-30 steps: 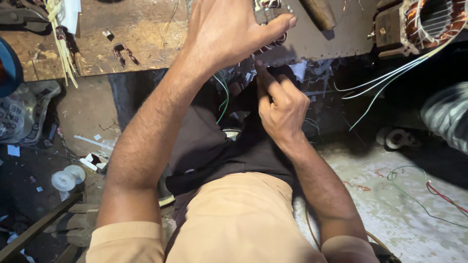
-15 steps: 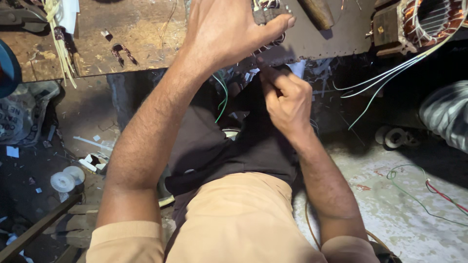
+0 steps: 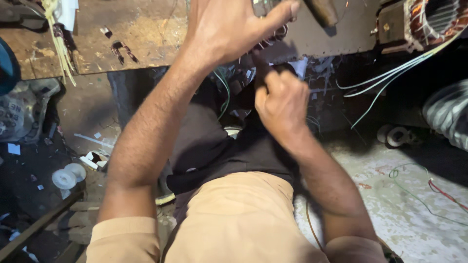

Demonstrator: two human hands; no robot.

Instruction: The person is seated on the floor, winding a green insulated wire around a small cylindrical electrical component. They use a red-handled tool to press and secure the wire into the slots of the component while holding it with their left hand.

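Note:
My left hand (image 3: 229, 29) reaches up to the front edge of the wooden workbench (image 3: 136, 34). Its thumb and fingers are closed around a small grey metal part (image 3: 261, 7) that is mostly hidden at the top edge of the view. My right hand (image 3: 280, 102) hovers just below the bench edge, under the left hand, with its fingers curled in. It is blurred, and I cannot see whether anything is in it. Thin green wires (image 3: 225, 92) hang beside it in the dark space under the bench.
A motor stator with copper windings (image 3: 429, 19) sits on the bench at top right, with white and green leads (image 3: 390, 83) trailing down. A brown tool handle (image 3: 321, 9) lies on the bench. On the floor are a white spool (image 3: 66, 178), loose wires (image 3: 414, 190) and a ribbed hose (image 3: 448, 117).
My right hand has shifted slightly up and down under the bench edge and now looks blurred. My left hand has kept its place on the metal part.

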